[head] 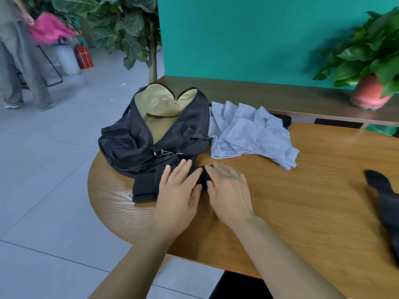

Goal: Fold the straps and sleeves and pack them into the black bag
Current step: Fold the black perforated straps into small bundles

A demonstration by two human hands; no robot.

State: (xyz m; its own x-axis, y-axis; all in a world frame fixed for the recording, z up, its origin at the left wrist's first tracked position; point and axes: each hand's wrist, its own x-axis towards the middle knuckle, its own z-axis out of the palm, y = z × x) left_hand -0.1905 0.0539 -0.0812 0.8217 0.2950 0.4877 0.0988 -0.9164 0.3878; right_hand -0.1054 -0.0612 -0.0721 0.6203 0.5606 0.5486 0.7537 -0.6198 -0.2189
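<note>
One flat, folded black strap [144, 188]

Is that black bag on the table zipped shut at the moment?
No, the black bag gapes wide open along its top, and its tan lining shows inside.
</note>
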